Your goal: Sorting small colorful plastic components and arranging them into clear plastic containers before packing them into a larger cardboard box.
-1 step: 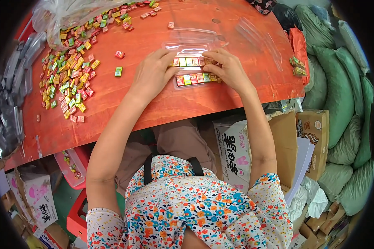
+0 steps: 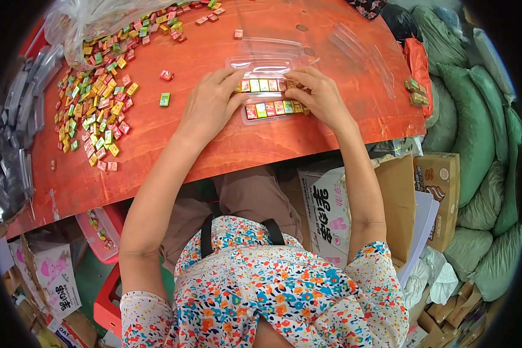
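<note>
Red desk (image 2: pixel 383 123) spreads out ahead of me toward twelve o'clock. Over its near edge my left forearm (image 2: pixel 159 200) slants toward one o'clock, my right forearm (image 2: pixel 365 191) toward eleven, elbows bent wide. Between them lies a clear plastic tray (image 2: pixel 264 120). Backs up, my left hand (image 2: pixel 210 107) arches at its nine o'clock, my right hand (image 2: pixel 325 100) at three. Each one's thumb and fingers (image 2: pixel 236 103) pinch an end of the far row (image 2: pixel 264 86) of little boxes; the near row (image 2: pixel 267 109) sits toward six.

The right hand (image 2: pixel 321 97) partly hides the upper box row (image 2: pixel 264 86) at right (count unclear).
</note>
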Demonstrator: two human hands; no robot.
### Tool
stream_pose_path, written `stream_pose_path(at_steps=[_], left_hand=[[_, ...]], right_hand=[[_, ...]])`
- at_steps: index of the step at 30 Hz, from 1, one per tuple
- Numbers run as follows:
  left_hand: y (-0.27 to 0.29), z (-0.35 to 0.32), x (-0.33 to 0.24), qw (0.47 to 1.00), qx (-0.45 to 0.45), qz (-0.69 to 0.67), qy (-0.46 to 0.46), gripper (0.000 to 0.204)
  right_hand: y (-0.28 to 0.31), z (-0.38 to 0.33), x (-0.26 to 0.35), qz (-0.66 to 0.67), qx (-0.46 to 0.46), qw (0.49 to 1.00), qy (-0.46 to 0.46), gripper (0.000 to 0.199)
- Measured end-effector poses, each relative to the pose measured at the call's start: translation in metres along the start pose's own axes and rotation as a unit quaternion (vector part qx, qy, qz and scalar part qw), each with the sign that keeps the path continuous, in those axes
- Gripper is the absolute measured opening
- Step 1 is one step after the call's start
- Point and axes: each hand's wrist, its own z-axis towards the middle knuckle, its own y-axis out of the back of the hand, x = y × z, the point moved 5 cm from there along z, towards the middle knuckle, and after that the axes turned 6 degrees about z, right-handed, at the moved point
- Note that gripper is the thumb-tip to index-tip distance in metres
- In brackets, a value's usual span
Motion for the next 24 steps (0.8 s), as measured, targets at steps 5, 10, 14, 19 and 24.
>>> stream_pose_path(at_steps=[5, 10, 14, 19, 24], left_hand=[[-0.006, -0.012, -0.007, 0.987, 0.017, 0.134, -0.082, 0.077], [-0.017, -0.017, -0.007, 0.975, 0.082, 0.188, -0.082, 0.098], [-0.018, -0.019, -0.01, 0.979, 0.093, 0.173, -0.063, 0.098], [-0.016, -0.03, -0.028, 0.975, 0.091, 0.194, -0.06, 0.096], [-0.015, -0.057, -0.042, 0.987, 0.096, 0.126, -0.015, 0.085]], right_hand=[[-0.008, -0.01, 0.007, -0.14, -0.051, 0.982, 0.119, 0.043], [-0.032, -0.018, 0.005, -0.17, 0.092, 0.979, 0.072, 0.065], [-0.036, -0.022, 0.006, -0.223, 0.092, 0.968, 0.071, 0.069], [-0.039, -0.03, 0.006, -0.287, 0.101, 0.948, 0.099, 0.073], [-0.047, -0.053, 0.026, -0.266, 0.106, 0.951, 0.116, 0.073]])
